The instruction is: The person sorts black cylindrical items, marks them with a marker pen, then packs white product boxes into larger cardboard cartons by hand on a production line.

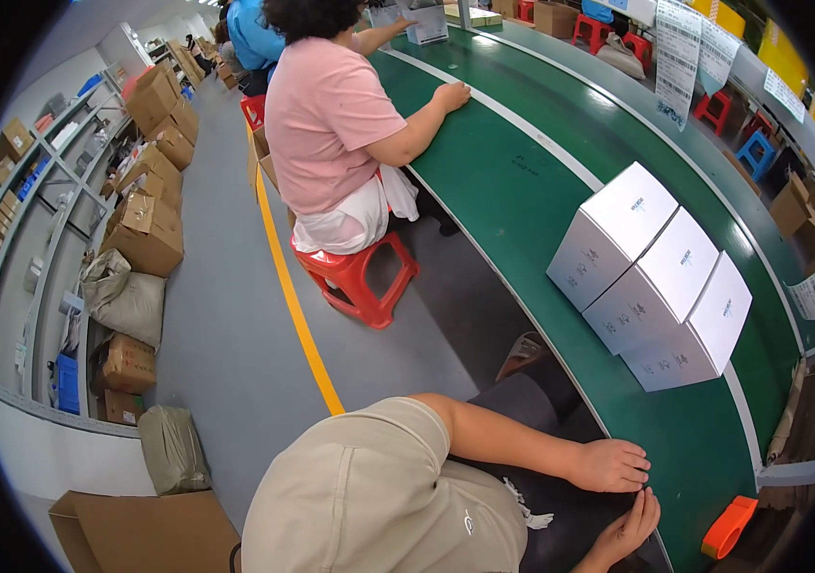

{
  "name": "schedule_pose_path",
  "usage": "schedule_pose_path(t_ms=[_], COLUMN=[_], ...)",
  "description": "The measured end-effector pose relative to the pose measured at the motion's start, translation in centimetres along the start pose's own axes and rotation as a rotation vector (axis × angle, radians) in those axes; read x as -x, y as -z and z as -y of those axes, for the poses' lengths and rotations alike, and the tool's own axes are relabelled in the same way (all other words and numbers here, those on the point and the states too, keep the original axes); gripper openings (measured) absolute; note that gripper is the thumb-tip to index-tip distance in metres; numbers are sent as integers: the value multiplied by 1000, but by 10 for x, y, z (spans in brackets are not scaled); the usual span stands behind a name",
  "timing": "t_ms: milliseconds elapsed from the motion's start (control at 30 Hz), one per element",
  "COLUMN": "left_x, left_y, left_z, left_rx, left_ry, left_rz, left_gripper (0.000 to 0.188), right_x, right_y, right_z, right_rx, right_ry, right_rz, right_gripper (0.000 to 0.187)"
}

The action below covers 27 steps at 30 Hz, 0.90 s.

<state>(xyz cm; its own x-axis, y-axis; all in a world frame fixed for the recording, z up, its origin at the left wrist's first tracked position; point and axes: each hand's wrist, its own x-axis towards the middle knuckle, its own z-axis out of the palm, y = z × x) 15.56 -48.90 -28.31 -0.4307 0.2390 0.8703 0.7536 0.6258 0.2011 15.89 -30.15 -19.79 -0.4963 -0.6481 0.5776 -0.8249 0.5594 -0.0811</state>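
Note:
My left hand (613, 466) rests at the near edge of the green work surface (641, 413), its fingers loosely bent and slightly apart. Just below it is my right hand (633, 531), fingers stretched out, the tips almost meeting those of the left. No object shows clearly in either hand. Beyond them, three white boxes (675, 361) stand in a touching row on the green surface, all closed, with small print on their sides. Near the lower right lies an orange loop-shaped thing (729, 527), perhaps a tape roll, apart from both hands.
A co-worker in a pink shirt (331, 124) sits on a red stool (359, 277) farther along, one hand on the surface. Cartons (145, 229), sacks (130, 301) and shelving (44, 239) line the left side. An open carton (145, 530) is at lower left. Printed sheets (677, 62) hang at upper right.

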Motion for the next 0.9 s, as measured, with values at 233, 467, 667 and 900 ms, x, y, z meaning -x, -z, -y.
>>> schedule_pose_path(t_ms=[233, 467, 667, 900], left_x=[-2, -5, -6, -14], left_y=[2, 8, 9, 13], left_z=[3, 4, 2, 0], left_rx=[60, 50, 18, 31], left_ry=[14, 0, -8, -1], left_rz=[-9, -2, 5, 13], left_gripper=[23, 21, 21, 20], right_x=[39, 26, 28, 21], right_y=[-21, -21, -18, -14], right_z=[-27, -23, -25, -23], right_rx=[41, 55, 5, 39], right_ry=[-238, -197, -201, -204], right_rz=[120, 82, 59, 50], right_gripper=[43, 41, 35, 26])
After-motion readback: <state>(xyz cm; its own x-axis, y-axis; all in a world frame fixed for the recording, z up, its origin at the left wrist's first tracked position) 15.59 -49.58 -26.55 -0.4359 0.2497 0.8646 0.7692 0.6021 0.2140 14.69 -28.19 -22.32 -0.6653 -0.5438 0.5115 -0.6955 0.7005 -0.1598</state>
